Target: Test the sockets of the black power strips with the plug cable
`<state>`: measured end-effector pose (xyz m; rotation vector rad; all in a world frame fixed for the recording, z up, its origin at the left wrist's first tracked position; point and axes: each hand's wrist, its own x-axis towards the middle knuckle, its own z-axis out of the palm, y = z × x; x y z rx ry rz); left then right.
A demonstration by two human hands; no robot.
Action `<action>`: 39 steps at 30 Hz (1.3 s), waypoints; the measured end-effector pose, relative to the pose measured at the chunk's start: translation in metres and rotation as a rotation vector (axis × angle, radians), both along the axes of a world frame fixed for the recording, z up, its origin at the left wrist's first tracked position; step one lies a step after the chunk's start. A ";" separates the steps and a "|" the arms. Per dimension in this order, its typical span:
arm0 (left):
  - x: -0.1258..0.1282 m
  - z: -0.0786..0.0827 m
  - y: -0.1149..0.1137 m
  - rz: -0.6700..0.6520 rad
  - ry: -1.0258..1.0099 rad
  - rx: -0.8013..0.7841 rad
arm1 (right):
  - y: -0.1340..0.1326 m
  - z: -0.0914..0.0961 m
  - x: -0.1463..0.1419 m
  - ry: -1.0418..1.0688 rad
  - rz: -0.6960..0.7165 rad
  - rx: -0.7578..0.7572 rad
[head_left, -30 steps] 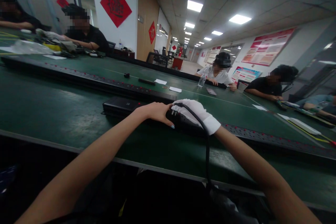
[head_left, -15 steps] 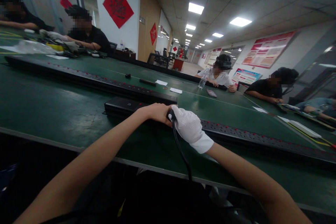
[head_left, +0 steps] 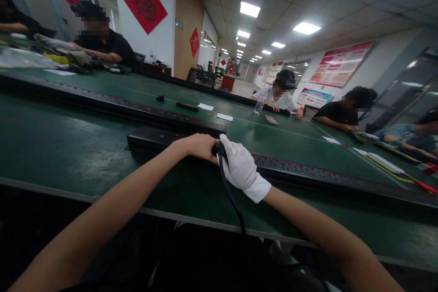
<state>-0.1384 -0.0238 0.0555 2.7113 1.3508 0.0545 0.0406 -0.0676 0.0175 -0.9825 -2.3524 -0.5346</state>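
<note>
A long black power strip (head_left: 318, 173) with red-dotted sockets lies across the bench in front of me. My bare left hand (head_left: 202, 146) is wrapped over it near its left end, thumb side toward me; the fingertips on the far side are hidden. In a white dotted glove, my right hand (head_left: 238, 164) is closed round a black plug (head_left: 218, 148), right beside the left hand. From the plug a black cord (head_left: 230, 194) hangs down over the bench edge. Whether the plug sits in a socket cannot be seen.
Behind lies a second long black power strip (head_left: 137, 112). Farther off on the green bench (head_left: 68, 146) are white paper slips (head_left: 225, 117), a short black bar (head_left: 187, 106) and a water bottle (head_left: 260, 102). Several people sit around the bench, some handling cables.
The whole view has shifted slightly, so things appear a little farther left. Both hands keep the same hold on the strip and plug.
</note>
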 end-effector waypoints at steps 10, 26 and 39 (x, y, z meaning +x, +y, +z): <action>0.001 0.002 -0.002 0.019 0.001 -0.017 | 0.000 0.001 0.001 0.001 0.018 -0.007; 0.002 0.002 -0.003 0.008 0.005 0.001 | -0.001 0.000 0.000 0.012 0.006 -0.004; 0.001 0.004 -0.005 0.009 -0.004 -0.023 | 0.000 0.000 0.000 0.002 0.006 -0.011</action>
